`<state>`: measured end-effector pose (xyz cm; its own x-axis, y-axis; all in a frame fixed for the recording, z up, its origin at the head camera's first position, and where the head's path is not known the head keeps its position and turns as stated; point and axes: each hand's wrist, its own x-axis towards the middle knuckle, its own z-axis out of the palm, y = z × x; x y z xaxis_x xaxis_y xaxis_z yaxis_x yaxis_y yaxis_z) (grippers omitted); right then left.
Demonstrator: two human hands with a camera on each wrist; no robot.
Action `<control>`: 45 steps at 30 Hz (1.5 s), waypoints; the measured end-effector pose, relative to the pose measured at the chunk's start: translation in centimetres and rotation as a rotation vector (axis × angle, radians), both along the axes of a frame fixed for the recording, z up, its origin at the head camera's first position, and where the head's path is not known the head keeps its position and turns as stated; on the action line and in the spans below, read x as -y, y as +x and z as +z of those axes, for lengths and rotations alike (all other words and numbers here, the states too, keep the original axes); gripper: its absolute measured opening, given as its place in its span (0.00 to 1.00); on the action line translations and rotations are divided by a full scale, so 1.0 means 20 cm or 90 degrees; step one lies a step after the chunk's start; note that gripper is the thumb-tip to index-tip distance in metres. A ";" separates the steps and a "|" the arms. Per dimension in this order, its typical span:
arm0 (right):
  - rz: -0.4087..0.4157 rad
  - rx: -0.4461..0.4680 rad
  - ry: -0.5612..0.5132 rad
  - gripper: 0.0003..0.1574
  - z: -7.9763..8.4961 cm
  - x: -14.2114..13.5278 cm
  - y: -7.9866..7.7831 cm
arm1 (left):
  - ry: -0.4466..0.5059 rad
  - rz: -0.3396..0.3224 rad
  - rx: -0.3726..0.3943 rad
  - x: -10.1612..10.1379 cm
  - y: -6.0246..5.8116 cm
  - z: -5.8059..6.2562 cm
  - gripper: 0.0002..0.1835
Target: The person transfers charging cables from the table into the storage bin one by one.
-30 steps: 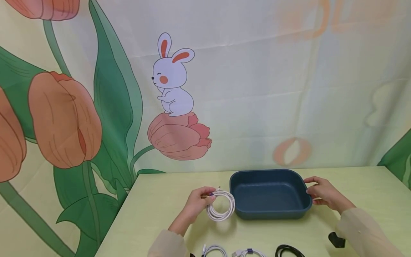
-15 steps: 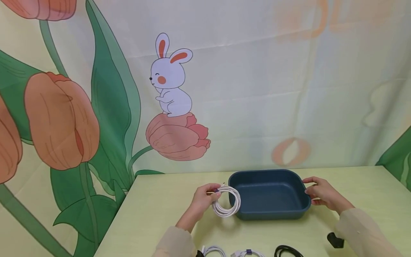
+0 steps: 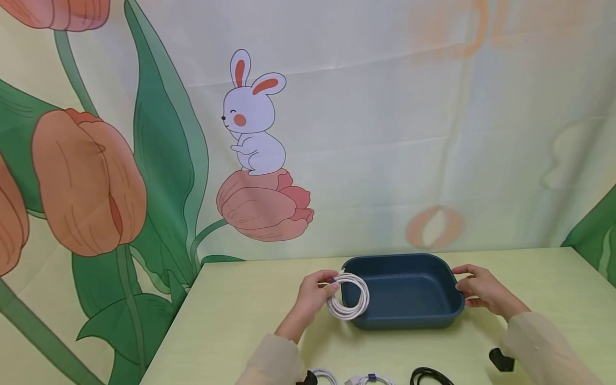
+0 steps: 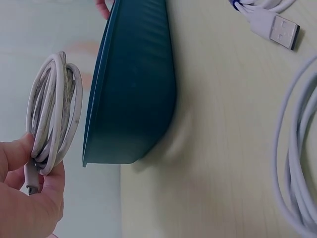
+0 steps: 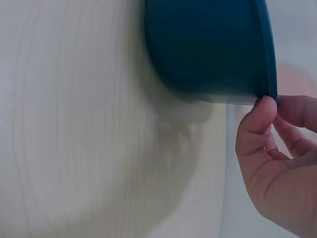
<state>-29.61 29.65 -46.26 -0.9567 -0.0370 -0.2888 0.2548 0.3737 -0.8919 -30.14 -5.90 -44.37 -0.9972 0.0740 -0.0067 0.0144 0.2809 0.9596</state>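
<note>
My left hand (image 3: 312, 294) pinches a coiled white cable (image 3: 348, 297) near its purple tie. The coil hangs over the left rim of a dark blue rectangular basin (image 3: 409, 320), and the left wrist view shows the cable (image 4: 54, 111) raised above the table, its small metal plug poking out by the thumb. At the basin's opposite end, my right hand (image 3: 486, 289) holds the right rim. In the right wrist view the thumb of this hand (image 5: 282, 168) lies against the rim corner, with the other fingers behind it. The basin's visible inside holds nothing.
Along the near edge lie a white USB cable (image 3: 372, 378), another white coil (image 3: 324, 374) and a black cable (image 3: 430, 374), all partly cut off. A small black object (image 3: 501, 360) sits near the right sleeve. A printed rabbit cloth (image 3: 385, 133) hangs behind the table (image 3: 250, 299).
My left hand has carried the coiled cable rightward and slightly up, from beside the basin to over its left rim. My right hand stays on the basin, which keeps its place.
</note>
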 end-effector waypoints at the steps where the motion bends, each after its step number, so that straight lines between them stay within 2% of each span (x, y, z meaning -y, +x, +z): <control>1: 0.000 -0.001 0.000 0.31 0.00 0.00 0.00 | -0.001 0.002 -0.002 -0.01 0.00 0.00 0.13; 16: -0.002 -0.001 -0.005 0.30 0.00 -0.01 0.00 | -0.020 0.034 -0.015 -0.13 -0.04 0.02 0.13; 24: 0.001 -0.005 -0.008 0.30 0.00 0.00 0.00 | -0.033 0.038 -0.023 -0.16 -0.07 -0.01 0.13; 35: -0.006 0.002 -0.004 0.30 0.01 0.00 0.00 | -0.046 0.023 -0.049 -0.20 -0.11 -0.03 0.12; 45: -0.004 -0.002 -0.010 0.30 0.00 -0.01 0.00 | -0.102 -0.015 -0.075 -0.23 -0.12 -0.04 0.12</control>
